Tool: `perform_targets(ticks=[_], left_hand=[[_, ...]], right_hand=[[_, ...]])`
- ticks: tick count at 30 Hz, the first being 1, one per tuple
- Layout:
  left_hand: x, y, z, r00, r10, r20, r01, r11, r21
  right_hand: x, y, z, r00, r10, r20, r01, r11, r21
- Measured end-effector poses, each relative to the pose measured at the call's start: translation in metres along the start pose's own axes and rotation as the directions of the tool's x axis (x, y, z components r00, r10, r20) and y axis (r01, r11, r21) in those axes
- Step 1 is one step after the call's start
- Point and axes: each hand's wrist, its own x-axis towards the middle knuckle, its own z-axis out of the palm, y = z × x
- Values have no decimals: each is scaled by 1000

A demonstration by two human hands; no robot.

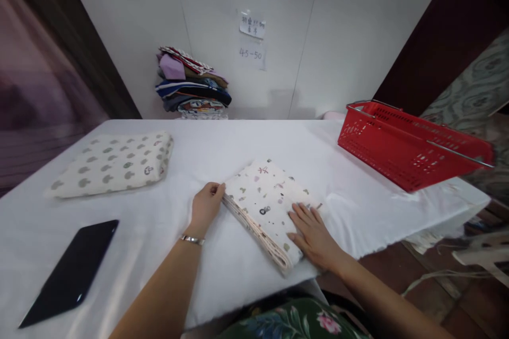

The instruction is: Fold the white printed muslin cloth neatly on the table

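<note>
A folded cream cloth (254, 206) with small printed figures lies at an angle near the front edge of the white-covered table (254, 135). Its stacked layers show along the side facing me. At its left corner, my left hand (207, 204), with a metal bracelet at the wrist, pinches the cloth between curled fingers. My right hand (314, 235) rests flat on the cloth's right part, fingers stretched out. Farther left sits another folded cream cloth (115, 161), printed with grey mushroom-like shapes; neither hand touches it.
A red plastic basket (401, 143) with metal handles stands at the right. A black flat tablet-like slab (71, 270) lies at the front left. Several folded fabrics (193, 85) are piled against the back wall. A paper note (252, 54) reading 45-50 hangs there.
</note>
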Motion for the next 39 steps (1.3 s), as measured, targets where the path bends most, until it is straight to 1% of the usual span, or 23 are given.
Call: perform_targets(ticks=[2,5,7,8,9,10,11,12,13,14,15,17,19,21,24,27,28,30,32,34,35,37,39], left_hand=[[0,-1,0,1000,-11,2,11,1000,16],[0,0,-2,999,-9,-42,12,998,66],[-3,6,-2,990,72,-125,-60,994,95],[-5,10,-2,973,151,-172,-134,985,109],[-8,15,-1,945,254,-206,-230,964,131],[-11,21,1,905,368,-213,-338,927,165],[-15,27,3,858,478,-191,-440,873,209],[-18,33,6,812,566,-143,-523,814,254],[-20,36,9,778,623,-80,-579,761,293],[-22,38,12,762,648,-9,-611,723,323],[-22,37,14,769,637,48,-612,712,345],[-21,29,18,829,544,129,-550,753,361],[-19,18,20,886,429,178,-464,816,345],[-17,10,20,910,367,196,-412,856,311],[-16,6,19,921,346,179,-383,889,252],[-17,8,17,923,350,158,-376,909,179],[-17,8,16,921,358,152,-379,913,148],[-14,10,14,924,357,141,-369,926,78],[-8,13,10,952,274,139,-280,960,25],[1,18,5,978,135,160,-142,989,32],[7,21,2,980,77,184,-90,994,64],[18,27,-3,963,30,266,-74,985,159],[28,32,-6,935,27,353,-121,962,245]], right_hand=[[2,5,-3,1000,-9,-23,10,999,40],[16,13,-15,988,-24,-153,30,999,38],[32,18,-22,970,-32,-241,34,999,3],[41,19,-25,963,-38,-266,35,999,-15],[51,20,-27,960,-46,-277,38,999,-32],[62,21,-27,959,-55,-277,43,998,-51],[71,22,-26,961,-62,-269,45,996,-71],[80,23,-24,965,-67,-252,45,995,-94],[88,25,-21,971,-65,-228,40,993,-116],[95,27,-18,978,-55,-199,28,991,-134],[99,30,-14,985,-40,-166,15,989,-147],[105,37,-6,994,-15,-108,-2,988,-154],[105,42,0,996,-8,-87,-5,989,-146],[103,44,2,996,-11,-93,-2,991,-131],[102,45,1,995,2,-97,-8,999,-53],[106,51,-6,996,62,-61,-51,985,165],[108,54,-10,993,115,-40,-100,960,262],[115,62,-17,970,243,24,-229,871,434],[122,72,-25,939,330,97,-329,783,528],[127,81,-31,926,345,154,-370,749,549],[128,85,-32,923,346,170,-381,747,545],[126,93,-34,914,360,188,-403,747,528],[116,100,-33,899,390,198,-435,745,506]])
